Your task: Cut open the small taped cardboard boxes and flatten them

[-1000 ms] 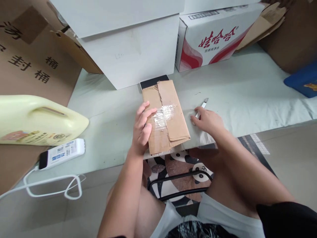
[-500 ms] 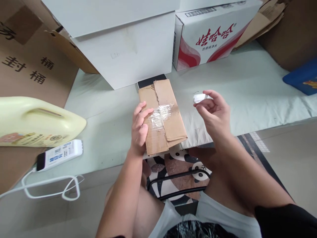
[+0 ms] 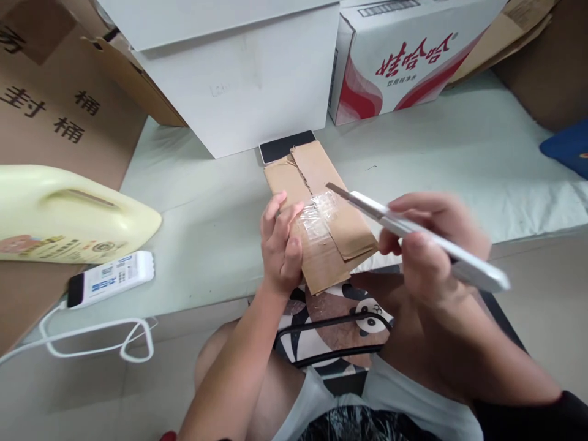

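Over my link I am seeing a loose, plain black sleeve (image 3: 528, 419) covering the person's right arm near the elbow. The right forearm (image 3: 498, 364) is showing bare, and the right hand (image 3: 434, 282) is coming through blurred and ungloved. The left forearm (image 3: 239, 370) and left hand (image 3: 281, 248) are likewise showing bare. Below the tabletop's (image 3: 202, 257) near edge, the person is wearing pale whitish-grey shorts (image 3: 305, 407) with wide, soft legs. Between them a black top (image 3: 362, 424) is bulging into view, its glossy surface carrying streaky, crinkled-looking light marks.
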Demonstrator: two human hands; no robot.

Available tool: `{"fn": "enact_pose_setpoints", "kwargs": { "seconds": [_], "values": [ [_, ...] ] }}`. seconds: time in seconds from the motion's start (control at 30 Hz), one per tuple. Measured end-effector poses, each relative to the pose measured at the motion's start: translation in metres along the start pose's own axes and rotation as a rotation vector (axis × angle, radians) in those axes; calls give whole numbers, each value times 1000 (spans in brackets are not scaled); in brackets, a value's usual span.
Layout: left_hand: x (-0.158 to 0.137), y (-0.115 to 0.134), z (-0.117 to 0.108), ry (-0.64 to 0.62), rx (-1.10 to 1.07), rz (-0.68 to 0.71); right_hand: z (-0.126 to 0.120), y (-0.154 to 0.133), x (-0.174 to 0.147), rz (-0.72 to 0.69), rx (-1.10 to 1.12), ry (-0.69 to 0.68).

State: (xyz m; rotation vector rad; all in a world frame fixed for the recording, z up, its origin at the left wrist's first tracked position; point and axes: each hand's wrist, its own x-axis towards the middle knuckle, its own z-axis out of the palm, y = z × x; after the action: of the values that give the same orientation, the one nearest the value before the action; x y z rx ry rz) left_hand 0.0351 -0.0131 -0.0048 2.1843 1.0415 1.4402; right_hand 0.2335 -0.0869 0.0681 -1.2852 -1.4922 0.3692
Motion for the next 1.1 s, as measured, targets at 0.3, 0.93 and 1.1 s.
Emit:
{"fn": "enact_pose_setpoints", "kwargs": {
  "seconds": [0.3,0.93,1.1],
  "values": [
    [2,3,-2,-11,1,-2,9,-13,2,3,-112,-127],
    [2,3,1,6,-11,3,17,-22,6,-53,-290,-162],
    [2,3,1,-2,24,-21,15,-20,1,-16,-180,-92]
  ]
}}
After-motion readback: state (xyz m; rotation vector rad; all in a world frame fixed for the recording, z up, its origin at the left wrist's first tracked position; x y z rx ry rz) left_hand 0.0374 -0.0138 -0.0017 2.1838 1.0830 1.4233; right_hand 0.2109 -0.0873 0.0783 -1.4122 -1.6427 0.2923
